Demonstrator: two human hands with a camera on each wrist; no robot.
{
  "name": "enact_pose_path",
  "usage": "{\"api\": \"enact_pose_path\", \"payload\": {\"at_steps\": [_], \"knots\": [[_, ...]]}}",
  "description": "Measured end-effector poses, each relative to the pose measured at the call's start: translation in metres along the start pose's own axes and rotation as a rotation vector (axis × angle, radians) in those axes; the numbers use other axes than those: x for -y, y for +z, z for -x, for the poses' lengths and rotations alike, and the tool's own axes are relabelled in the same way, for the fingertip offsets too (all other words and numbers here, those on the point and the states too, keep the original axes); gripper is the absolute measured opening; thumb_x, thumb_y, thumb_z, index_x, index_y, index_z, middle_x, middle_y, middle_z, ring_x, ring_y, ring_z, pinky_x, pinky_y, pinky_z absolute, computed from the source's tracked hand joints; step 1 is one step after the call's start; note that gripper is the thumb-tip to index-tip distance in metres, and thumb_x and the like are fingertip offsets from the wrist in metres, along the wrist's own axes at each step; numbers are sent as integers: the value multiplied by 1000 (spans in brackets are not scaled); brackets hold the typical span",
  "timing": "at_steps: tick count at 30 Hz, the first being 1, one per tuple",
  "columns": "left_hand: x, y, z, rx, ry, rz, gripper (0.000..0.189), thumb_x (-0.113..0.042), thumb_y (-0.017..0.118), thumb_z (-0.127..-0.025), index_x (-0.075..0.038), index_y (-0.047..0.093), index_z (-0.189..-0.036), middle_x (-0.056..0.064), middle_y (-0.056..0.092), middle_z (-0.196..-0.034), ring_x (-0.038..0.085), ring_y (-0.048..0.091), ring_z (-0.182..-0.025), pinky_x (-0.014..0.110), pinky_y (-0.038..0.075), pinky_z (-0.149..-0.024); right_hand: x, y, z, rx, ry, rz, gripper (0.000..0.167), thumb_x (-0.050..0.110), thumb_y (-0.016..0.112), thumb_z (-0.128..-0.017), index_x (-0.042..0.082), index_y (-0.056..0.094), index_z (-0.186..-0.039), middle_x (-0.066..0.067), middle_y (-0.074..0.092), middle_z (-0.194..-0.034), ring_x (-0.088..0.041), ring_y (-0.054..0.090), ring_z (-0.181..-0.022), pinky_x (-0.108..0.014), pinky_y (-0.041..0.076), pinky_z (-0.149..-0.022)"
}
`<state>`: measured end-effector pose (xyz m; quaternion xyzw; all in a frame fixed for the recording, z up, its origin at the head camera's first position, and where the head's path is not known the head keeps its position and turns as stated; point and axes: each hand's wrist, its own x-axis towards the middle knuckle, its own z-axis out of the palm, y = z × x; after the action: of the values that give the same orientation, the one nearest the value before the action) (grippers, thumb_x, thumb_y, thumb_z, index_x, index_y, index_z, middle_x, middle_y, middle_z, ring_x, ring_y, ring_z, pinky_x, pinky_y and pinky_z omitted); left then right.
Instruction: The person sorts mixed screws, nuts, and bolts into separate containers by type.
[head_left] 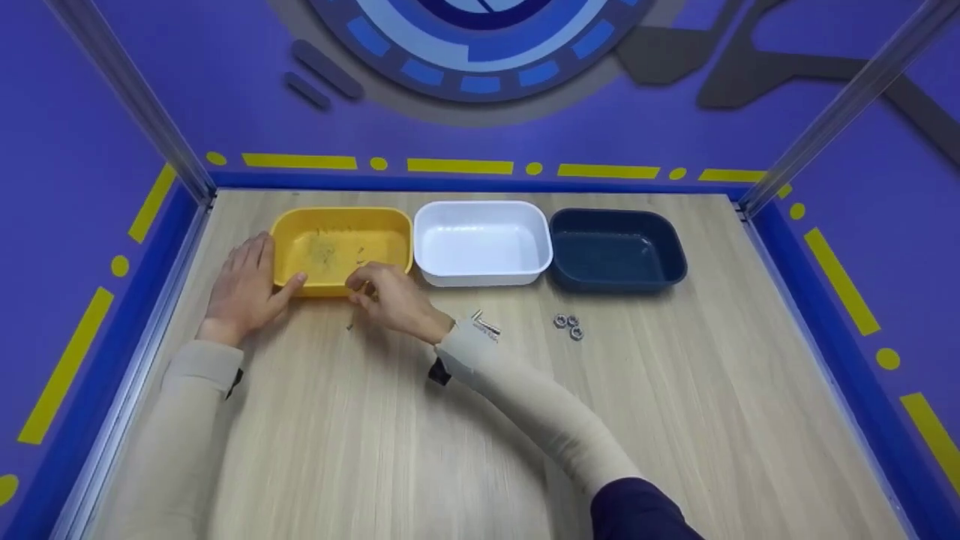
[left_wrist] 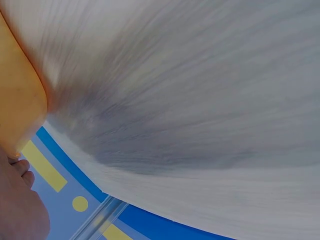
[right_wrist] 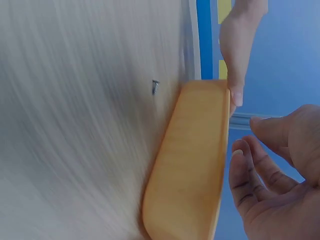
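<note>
My left hand rests against the left wall of a yellow bin, its fingers along the side and its thumb at the front rim. Over the bin's front right edge is my right hand. In the right wrist view, its thumb and fingertips stand apart with nothing between them. Small screws lie scattered inside the bin. One more screw lies on the table in front of the bin. The left wrist view shows only part of the left hand and the bin's side.
A white bin and a dark blue bin stand in a row to the right. Silver bolts lie beside the right sleeve. Three metal nuts sit together farther right. Blue walls enclose the wooden table.
</note>
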<state>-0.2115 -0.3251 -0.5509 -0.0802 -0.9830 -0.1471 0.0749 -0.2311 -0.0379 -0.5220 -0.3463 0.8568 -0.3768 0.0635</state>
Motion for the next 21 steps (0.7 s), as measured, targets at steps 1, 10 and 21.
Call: {"api": "enact_pose_path", "payload": {"at_steps": [1, 10, 21], "knots": [[0, 0, 0, -2, 2, -2, 97, -64, 44, -107, 7, 18, -167, 31, 24, -172, 51, 24, -159, 62, 17, -133, 0, 2, 2, 4, -3, -3, 19, 11, 72, -103, 6, 77, -121, -2, 75, -114, -8, 68, -98, -13, 55, -84], [1, 1, -2, -23, 21, -21, 96, -62, 48, -107, 12, 23, -164, 36, 27, -169, 53, 28, -156, 65, 20, -131, -4, 27, 8, 43, -57, 3, 17, 7, 70, -103, 3, 77, -118, -6, 77, -110, -7, 68, -94, -10, 54, -80], [3, 4, -4, -12, 11, -16, 97, -62, 48, -107, 12, 22, -164, 36, 27, -169, 53, 26, -158, 66, 17, -131, -12, 49, 7, 87, -41, 90, 19, 4, 72, -99, 3, 79, -116, -7, 76, -109, -12, 70, -98, -13, 55, -84]]}}
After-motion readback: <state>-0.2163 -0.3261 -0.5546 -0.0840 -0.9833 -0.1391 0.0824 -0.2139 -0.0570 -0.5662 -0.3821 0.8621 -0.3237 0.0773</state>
